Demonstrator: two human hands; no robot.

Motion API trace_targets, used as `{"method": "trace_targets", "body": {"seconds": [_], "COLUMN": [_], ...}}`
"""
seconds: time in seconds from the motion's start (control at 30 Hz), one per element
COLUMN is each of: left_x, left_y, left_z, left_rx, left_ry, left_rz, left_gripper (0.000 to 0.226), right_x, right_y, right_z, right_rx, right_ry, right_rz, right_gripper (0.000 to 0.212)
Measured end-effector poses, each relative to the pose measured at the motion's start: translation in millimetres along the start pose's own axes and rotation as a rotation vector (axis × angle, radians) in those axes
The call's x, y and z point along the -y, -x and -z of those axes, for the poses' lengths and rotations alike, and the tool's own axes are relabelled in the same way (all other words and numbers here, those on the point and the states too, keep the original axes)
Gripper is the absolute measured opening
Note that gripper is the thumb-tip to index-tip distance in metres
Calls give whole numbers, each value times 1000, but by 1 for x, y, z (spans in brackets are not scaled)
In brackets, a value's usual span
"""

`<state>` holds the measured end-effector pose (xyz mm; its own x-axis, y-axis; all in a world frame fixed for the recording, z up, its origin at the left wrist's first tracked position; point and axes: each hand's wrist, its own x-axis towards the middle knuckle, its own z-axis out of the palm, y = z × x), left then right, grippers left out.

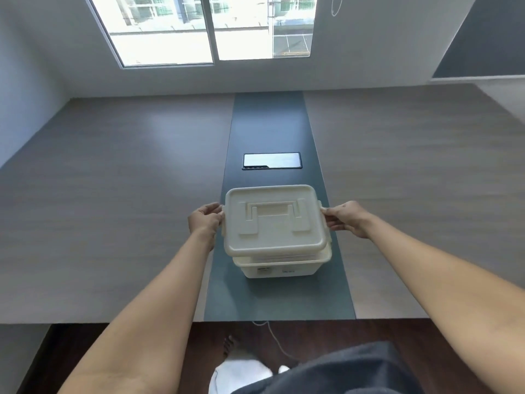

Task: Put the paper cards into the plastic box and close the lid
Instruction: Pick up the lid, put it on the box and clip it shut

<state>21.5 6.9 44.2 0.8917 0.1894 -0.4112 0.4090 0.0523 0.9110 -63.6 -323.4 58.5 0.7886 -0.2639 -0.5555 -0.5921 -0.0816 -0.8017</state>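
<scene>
A cream plastic box [279, 267] stands on the dark centre strip of the table, near me. Its lid [274, 220], with a flat handle moulded on top, lies over the box and looks a little raised at the front. My left hand [205, 218] grips the lid's left edge by the side latch. My right hand [345, 218] grips the right edge in the same way. No paper cards are visible; the inside of the box is hidden by the lid.
The wood-grain table [113, 223] has a dark strip [272, 132] down its middle with a glossy rectangular panel [272, 160] just behind the box. A window fills the far wall. A thin white cord [274, 336] hangs off the table's near edge.
</scene>
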Motion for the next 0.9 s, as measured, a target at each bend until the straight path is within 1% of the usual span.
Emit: {"method": "trace_targets", "body": {"seconds": [0.3,0.47,0.6,0.67,0.73,0.9], "left_x": [20,31,38,39,40,41], "left_y": [7,16,15,13,12,12], "left_z": [-1,-6,-5,-4,-3,-2], "left_rx": [29,3,31,44,58,73], "left_ry": [-76,-64,-41,-30,-24,-14], "left_rz": [-14,-11,-4,2,1,-4], "left_gripper": [40,40,42,42,42,42], "right_x": [-21,-26,-32,-32,-32,-28], "right_y": [8,6,7,7,7,10], "right_z": [0,-1,2,2,2,5], "right_rx": [-28,-56,-49,-38,-29,-6], "right_ry": [-20,-30,-37,-29,-15,49], "right_rz": [-1,10,6,10,13,6], "right_gripper": [24,29,36,36,34,22]}}
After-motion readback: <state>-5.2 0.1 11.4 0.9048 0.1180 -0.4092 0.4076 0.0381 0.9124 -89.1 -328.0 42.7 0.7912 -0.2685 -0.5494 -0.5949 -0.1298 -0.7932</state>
